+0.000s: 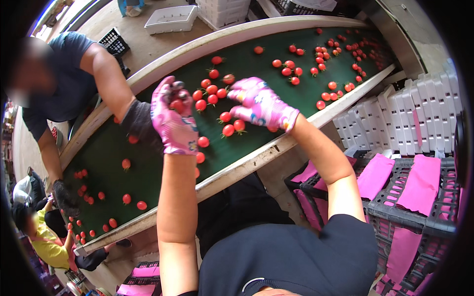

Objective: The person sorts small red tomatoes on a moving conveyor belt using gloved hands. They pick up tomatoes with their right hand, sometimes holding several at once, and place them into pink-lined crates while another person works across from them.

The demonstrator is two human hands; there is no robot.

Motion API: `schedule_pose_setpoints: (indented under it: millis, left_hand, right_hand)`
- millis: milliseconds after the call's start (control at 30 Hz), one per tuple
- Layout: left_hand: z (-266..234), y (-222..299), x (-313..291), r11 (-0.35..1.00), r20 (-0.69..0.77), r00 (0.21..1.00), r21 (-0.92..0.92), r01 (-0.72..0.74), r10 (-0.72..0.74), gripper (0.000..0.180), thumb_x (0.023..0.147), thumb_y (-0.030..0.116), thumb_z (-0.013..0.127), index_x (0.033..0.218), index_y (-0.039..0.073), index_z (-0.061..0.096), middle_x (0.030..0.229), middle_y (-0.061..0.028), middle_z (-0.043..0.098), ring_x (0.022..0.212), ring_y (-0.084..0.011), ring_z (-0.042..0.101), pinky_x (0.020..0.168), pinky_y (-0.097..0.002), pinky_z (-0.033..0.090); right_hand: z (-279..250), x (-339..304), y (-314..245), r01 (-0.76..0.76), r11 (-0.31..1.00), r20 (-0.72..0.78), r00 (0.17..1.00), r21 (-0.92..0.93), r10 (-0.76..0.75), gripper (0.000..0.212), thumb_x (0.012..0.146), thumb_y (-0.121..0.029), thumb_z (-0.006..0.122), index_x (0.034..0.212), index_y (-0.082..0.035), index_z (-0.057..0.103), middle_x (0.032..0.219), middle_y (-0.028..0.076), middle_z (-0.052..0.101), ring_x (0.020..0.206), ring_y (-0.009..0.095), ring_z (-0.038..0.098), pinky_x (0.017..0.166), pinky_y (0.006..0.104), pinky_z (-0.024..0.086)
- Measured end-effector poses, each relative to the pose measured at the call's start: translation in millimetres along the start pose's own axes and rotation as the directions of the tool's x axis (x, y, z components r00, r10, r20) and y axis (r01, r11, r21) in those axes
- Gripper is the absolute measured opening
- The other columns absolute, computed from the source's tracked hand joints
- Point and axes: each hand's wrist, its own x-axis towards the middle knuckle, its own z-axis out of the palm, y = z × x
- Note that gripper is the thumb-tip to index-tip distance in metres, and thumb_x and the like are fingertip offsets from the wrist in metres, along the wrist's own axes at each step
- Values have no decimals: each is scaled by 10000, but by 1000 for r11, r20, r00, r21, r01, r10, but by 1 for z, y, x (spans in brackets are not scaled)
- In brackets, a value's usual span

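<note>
Small red cherry tomatoes (212,89), some with green stems, lie loose on a green conveyor belt (163,177). Over the belt, my left hand (175,126) wears a pink patterned glove with dark, stained fingertips. Its fingers curl up around a cherry tomato (177,105); whether more sit behind them is hidden. To the right, my right hand (264,104), in a matching glove, reaches low over the belt with fingers and thumb apart. Its fingertips are beside a dull red tomato (228,79), and several others lie just below its thumb. I cannot tell if they touch.
Across the belt, a co-worker's dark-gloved hand (140,123) is close behind my left hand; their other glove (66,197) is farther left. Pale rails (256,160) edge the belt. Stacked white trays (410,116) and black crates with pink liners (419,185) stand right.
</note>
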Motion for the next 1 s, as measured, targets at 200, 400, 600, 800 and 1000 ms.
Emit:
schedule_pose_setpoints:
  millis: [200, 400, 600, 800, 1000]
  left_hand:
    - [10, -11, -11, 987, 38, 992, 110, 114, -119, 279, 969, 114, 505, 1179, -54, 581, 928, -111, 596, 755, -185, 556, 637, -276, 458]
    - [-1, -21, -6, 985, 237, 958, 97, 141, -160, 305, 982, 132, 488, 1214, -50, 568, 971, -111, 597, 818, -193, 566, 687, -271, 479]
    - [0, -25, -6, 960, 205, 950, 201, 194, -235, 264, 958, 116, 509, 1152, -39, 600, 948, -99, 616, 783, -174, 572, 646, -259, 464]
    - [7, -19, -14, 966, 215, 954, 193, 170, -210, 269, 960, 128, 510, 1146, -41, 606, 925, -103, 611, 770, -178, 568, 637, -259, 460]
    - [14, -25, -18, 968, 225, 950, 174, 179, -216, 251, 941, 109, 558, 1128, -52, 603, 892, -118, 605, 728, -188, 569, 602, -267, 449]
  right_hand:
    - [-5, -19, 12, 206, 959, -295, 945, 196, -143, 200, 861, -191, 703, 1002, -50, 688, 1039, 120, 674, 995, 296, 642, 895, 392, 501]
    - [-20, -31, 99, -675, 731, -390, 701, -94, 597, 345, 890, -299, 662, 1131, -52, 669, 1080, 139, 690, 1019, 294, 644, 849, 385, 531]
    - [7, -24, 42, 21, 983, -222, 975, 180, 20, 283, 868, -234, 703, 1083, -52, 672, 1082, 122, 678, 1027, 312, 632, 913, 399, 496]
    - [-8, -48, 76, -345, 936, -456, 845, -65, 280, 396, 861, -370, 687, 1122, -72, 666, 1167, 111, 650, 1107, 302, 587, 969, 412, 451]
    - [-37, -86, 75, -625, 774, -101, 781, -101, 617, 696, 861, -436, 679, 1381, -11, 495, 1480, 198, 425, 1399, 360, 353, 1156, 412, 291]
